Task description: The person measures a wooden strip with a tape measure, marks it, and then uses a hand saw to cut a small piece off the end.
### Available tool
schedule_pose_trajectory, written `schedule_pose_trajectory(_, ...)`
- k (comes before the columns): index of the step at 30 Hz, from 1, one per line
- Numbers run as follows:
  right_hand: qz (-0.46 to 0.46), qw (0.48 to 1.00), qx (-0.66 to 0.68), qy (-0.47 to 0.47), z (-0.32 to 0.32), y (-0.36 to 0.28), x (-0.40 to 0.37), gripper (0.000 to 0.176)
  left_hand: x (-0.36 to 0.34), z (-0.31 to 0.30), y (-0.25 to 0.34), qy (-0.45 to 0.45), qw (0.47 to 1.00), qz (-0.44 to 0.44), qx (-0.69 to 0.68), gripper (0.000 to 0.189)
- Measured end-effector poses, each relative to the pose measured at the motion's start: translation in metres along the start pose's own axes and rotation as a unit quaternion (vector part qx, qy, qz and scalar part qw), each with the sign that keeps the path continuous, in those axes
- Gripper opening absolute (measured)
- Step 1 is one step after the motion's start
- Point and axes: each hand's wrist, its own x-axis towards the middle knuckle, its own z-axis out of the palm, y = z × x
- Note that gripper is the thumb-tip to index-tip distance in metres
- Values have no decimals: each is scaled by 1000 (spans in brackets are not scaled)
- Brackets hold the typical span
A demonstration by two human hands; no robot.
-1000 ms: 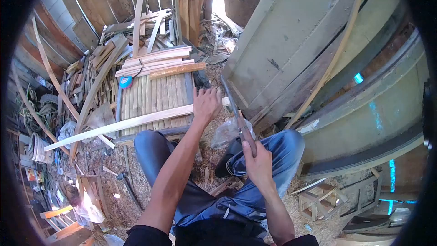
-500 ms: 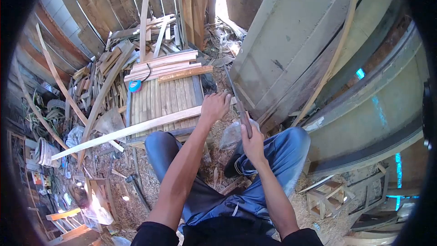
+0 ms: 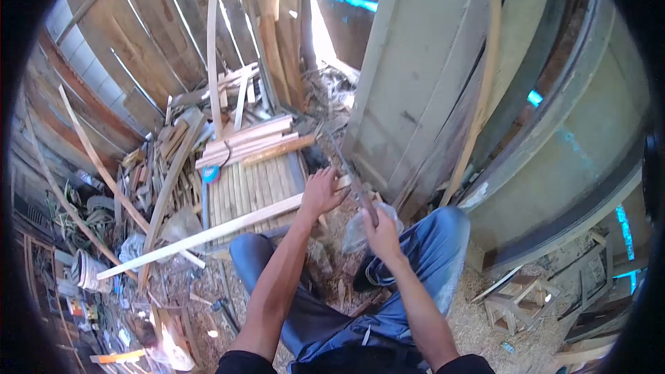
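My left hand grips a long pale wood strip near its right end. The strip lies slantwise across the low slatted bench and reaches past its left edge. My right hand is wrapped round the brown handle of a saw. The saw's thin dark blade points up and away, close beside the strip's right end; whether they touch is hard to tell. On the bench's far part lie several cut strips and a blue tape measure.
A pile of scrap wood stands behind and left of the bench. Large grey panels lean at the right. A small wooden frame sits on the shaving-covered floor, right. A hammer lies at lower left.
The camera view has shifted, so the bench and strip appear slightly lower. Both hands keep their holds, and the saw stays near the strip's end.
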Motion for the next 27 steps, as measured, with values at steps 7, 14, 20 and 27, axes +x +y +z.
schedule_pose_trajectory(7,28,998,-39,-32,-2,-1,-3,33,-6,-1,-14,60,994,89,17,37)
schedule_pose_trajectory(14,33,998,-38,-37,-14,-44,-2,36,-12,-18,-2,24,996,76,47,35)
schedule_pose_trajectory(20,50,995,-77,-33,-7,-36,-5,36,-16,-14,10,37,994,90,51,37)
schedule_pose_trajectory(27,67,987,-135,-55,-3,-54,0,40,-16,-8,6,42,996,80,28,39)
